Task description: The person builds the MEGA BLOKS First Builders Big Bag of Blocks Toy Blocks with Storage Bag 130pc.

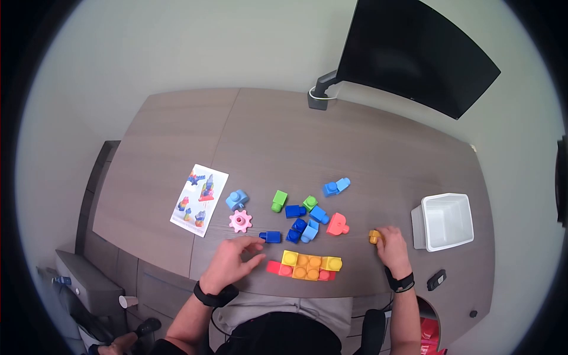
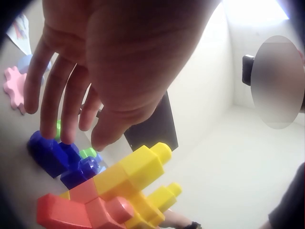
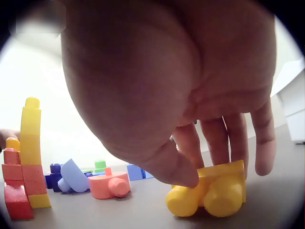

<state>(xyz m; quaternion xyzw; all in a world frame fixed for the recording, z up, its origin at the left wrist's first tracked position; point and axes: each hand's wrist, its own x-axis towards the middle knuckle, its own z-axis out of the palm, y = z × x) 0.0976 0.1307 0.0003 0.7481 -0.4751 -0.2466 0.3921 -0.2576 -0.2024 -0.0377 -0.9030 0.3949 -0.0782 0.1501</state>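
My right hand [image 1: 391, 248] pinches a yellow-orange two-stud toy block [image 3: 207, 188] at the table's right side. In the right wrist view the thumb lies on its near edge, the fingers behind it. My left hand [image 1: 232, 263] hovers at the left with fingers loosely extended, fingertips right by a dark blue block [image 1: 271, 237]. Between the hands, near the front edge, stands a joined build [image 1: 307, 266] of yellow, orange and red blocks. Behind it lie several loose blocks: a green one [image 1: 279, 201], a coral rounded one [image 1: 338, 224] and blue ones [image 1: 309, 231].
A printed picture sheet [image 1: 199, 200] lies at left, beside a pink gear [image 1: 240, 221] and a light blue piece [image 1: 236, 200]. A white bin [image 1: 419, 228] stands at right, with a small black object [image 1: 436, 280] in front. A monitor [image 1: 420, 53] hangs over the back edge.
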